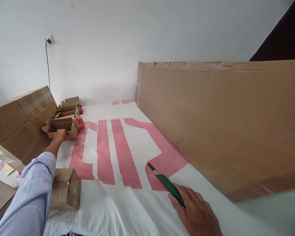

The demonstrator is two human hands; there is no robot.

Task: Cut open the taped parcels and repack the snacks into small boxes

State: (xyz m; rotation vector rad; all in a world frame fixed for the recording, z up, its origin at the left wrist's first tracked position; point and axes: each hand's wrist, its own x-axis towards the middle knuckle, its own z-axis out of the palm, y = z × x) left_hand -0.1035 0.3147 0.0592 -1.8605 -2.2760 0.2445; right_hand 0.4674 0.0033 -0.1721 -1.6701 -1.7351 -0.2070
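Observation:
My left hand [61, 134] reaches out at the left and grips the near edge of an open cardboard box [72, 131], its fingers bent over the rim. A red packet [79, 123] sits against that box's right side. In my right hand [196, 209], at the lower right, is a green marker-like tool [170, 187] with a dark tip pointing up and left over the pink print of the white cloth [137, 216]. Nearer to me, below my left forearm, stands a closed cardboard box [73, 190].
More open small boxes [68, 105] stand behind the held one, near the wall. A big cardboard piece [27, 121] leans at the left. One long cardboard panel [218, 124] stands along the right. A plugged-in cable [48, 62] hangs on the wall.

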